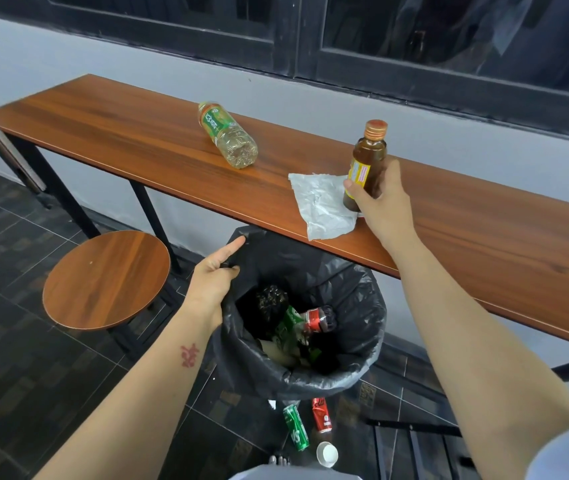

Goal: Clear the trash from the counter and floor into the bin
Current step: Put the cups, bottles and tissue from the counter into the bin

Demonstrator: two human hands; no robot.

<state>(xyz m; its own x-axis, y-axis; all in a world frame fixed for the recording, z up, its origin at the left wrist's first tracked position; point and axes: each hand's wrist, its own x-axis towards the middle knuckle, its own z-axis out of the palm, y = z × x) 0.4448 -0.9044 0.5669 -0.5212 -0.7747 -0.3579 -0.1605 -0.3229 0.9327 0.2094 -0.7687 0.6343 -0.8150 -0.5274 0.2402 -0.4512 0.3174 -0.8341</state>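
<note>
Right hand: the right hand (376,199) is wrapped around the small brown glass bottle with a copper screw cap and yellow label (366,164), thumb on the label, fingers behind.
Bottle: upright, long axis vertical, its base at or just above the crumpled white paper napkin (321,206); whether it has lifted clear cannot be told.
Left hand: the left hand (212,282) pinches the rim of the black plastic liner, forefinger stretched out, pulling the bag's mouth open.
Key relation: the round bin lined with black plastic (362,355) stands on the floor below the bench's front edge, down and to the left of the held bottle, so the drop looks like a short move toward the body and downward.
Still out: a clear plastic bottle with a green label (229,135) lies on its side farther left along the bench, nearer the left hand; a green can (296,427), a red can (322,415) and a white cup (327,454) lie on the floor by the bin.
Surface: long narrow wood-grain bench (120,133) on black legs.
Room: dark tiled floor (16,358), grey wall, dark window frames above, a round wooden stool (106,278) to the left.
</note>
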